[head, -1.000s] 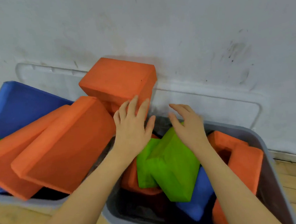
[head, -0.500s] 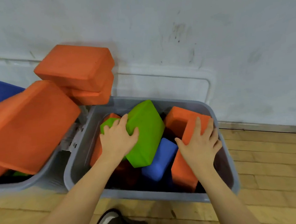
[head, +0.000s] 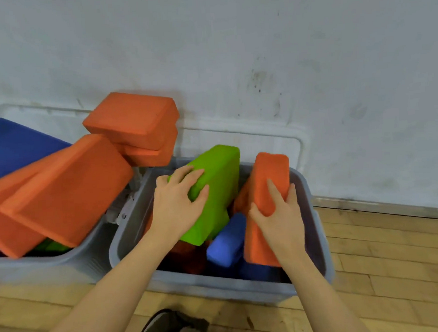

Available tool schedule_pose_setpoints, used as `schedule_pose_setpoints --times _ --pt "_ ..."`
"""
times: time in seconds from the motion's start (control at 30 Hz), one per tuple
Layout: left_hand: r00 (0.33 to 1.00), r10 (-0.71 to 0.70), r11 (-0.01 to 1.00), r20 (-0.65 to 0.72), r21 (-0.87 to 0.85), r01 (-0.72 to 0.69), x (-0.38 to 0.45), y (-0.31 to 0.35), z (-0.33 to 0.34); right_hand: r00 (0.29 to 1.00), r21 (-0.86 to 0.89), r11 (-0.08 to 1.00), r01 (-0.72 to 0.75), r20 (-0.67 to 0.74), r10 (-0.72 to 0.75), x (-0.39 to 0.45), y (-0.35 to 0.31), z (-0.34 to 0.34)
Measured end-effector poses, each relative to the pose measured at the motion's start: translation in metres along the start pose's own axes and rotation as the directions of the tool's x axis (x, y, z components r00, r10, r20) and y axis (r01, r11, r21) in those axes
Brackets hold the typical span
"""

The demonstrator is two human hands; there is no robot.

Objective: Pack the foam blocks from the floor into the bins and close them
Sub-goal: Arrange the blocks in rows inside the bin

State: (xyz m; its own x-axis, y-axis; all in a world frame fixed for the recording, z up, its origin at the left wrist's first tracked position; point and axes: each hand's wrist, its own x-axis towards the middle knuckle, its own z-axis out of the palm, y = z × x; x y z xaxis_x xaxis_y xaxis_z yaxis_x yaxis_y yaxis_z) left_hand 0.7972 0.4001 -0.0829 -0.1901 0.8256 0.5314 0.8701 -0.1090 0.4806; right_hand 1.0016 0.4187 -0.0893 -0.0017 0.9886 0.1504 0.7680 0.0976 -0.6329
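Since 0.5 s ago both hands lifted blocks upright: left hand (head: 179,207) grips green block (head: 214,192), right hand (head: 278,218) orange block (head: 266,188), mid-frame, rearranging bin (head: 221,287) w/ lid fit pending.

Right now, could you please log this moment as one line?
left hand: grips green block | right hand: grips orange block | both in right bin
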Motion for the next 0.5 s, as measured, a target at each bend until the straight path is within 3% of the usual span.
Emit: schedule_pose_setpoints --times 0.1,0.23,0.33,0.4,0.5 --pt "0.989 0.115 0.993 -0.098 0.034 -0.112 0.006 0.018 -0.028 0.991 0.141 0.983 0.119 -0.074 -0.109 0.005 -0.031 -0.023" --pt "0.946 0.179 0.982 -0.272 0.108 -0.155 0.016 0.034 -0.072 0.966 0.261 0.935 0.240 -0.158 -0.203 0.009 -0.070 -0.046" --pt "0.927 0.221 0.971 -0.304 0.155 -0.181 0.025 0.034 -0.099 0.957 0.313 0.909 0.275 -0.174 -0.230 0.013 -0.096 -0.051" --pt "0.927 0.216 0.973 -0.306 0.148 -0.177 0.032 0.026 -0.114 0.948 0.332 0.894 0.302 -0.207 -0.243 0.017 -0.114 -0.047" --pt "0.945 0.101 0.994 -0.310 0.071 -0.083 0.050 0.002 -0.134 0.930 0.343 0.873 0.347 -0.250 -0.271 0.027 -0.140 -0.032"
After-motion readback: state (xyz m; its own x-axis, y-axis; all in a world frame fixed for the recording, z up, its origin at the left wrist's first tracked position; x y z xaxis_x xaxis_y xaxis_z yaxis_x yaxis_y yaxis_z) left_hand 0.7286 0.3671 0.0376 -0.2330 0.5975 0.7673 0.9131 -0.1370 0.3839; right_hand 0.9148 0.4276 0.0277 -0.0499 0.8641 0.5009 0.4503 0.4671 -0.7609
